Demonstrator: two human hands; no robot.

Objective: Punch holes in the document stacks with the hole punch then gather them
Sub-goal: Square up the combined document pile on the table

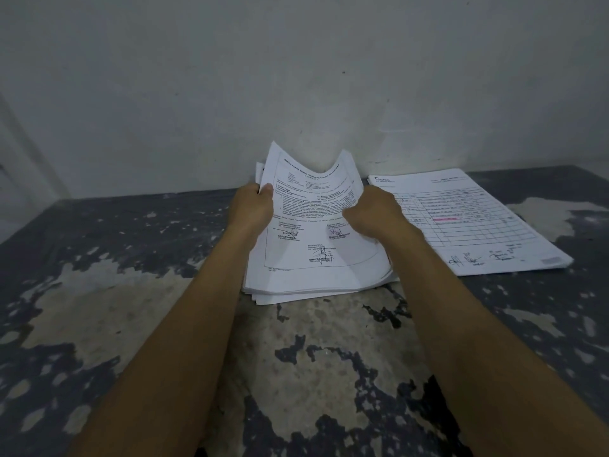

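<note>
my left hand (255,206) grip pinching left edge of signed document stack (316,232) | my right hand (372,212) grip curled on right edge | far end bowed up toward wall, near end on surface (131,308) | long axis runs away from me | table-form stack (471,222) flat just right, nearer right hand | hole punch not visible

White printed sheets (316,225), a pink-marked grid form (468,222), and a dark table (99,258) mottled with beige patches.

Makeshift office; signed paperwork (316,225)
</note>
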